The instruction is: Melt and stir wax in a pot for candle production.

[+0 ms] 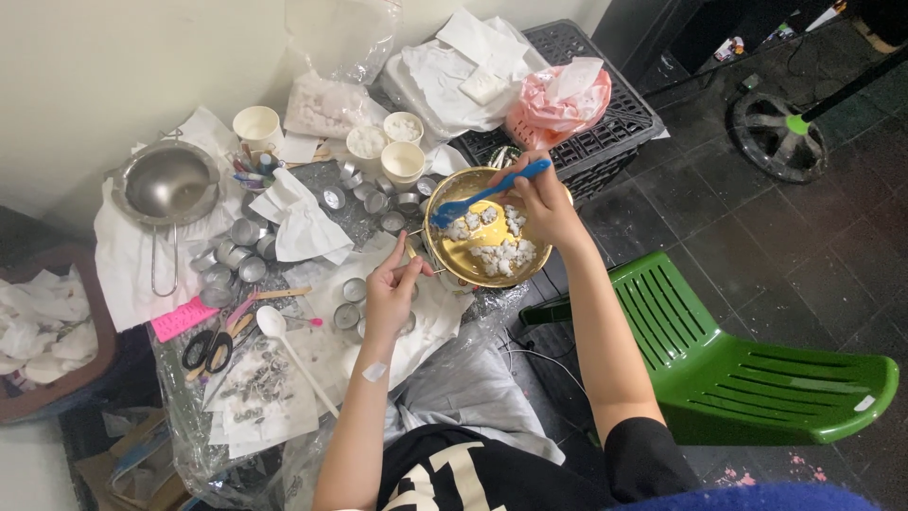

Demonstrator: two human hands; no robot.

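Around you the plastic-covered tabletop (189,445) is crowded: at ten o'clock from the bowl a steel strainer pan with a long handle (166,185) sits on white paper, and between it and the bowl lie scattered small round metal tealight cups (248,248), crumpled white paper towels (301,220) and three white paper cups (401,161) with white contents. At eight o'clock, near your left elbow, a long white plastic spoon (284,341) lies beside black-handled scissors (208,350) and a pink slip of paper (183,318). At twelve o'clock, just behind the bowl, a black plastic crate (605,123) carries a pink plastic bag (558,102) and white wrappers; it crowds the far rim. A green plastic chair (757,369) stands at four o'clock on the dark tiled floor. The shallow gold metal bowl (482,227) sits straight ahead between your hands, with white wax-like chunks (501,251) piled in its near and middle part. Your left hand (392,289) is at the bowl's eight o'clock edge, fingers loosely curled with the index finger raised, touching a thin handle at the rim; whether it truly grips it you cannot tell. Your right hand (544,203) is over the bowl's two o'clock rim, fingers closed around a blue plastic spatula (487,192) whose blade reaches across to the bowl's ten o'clock side.
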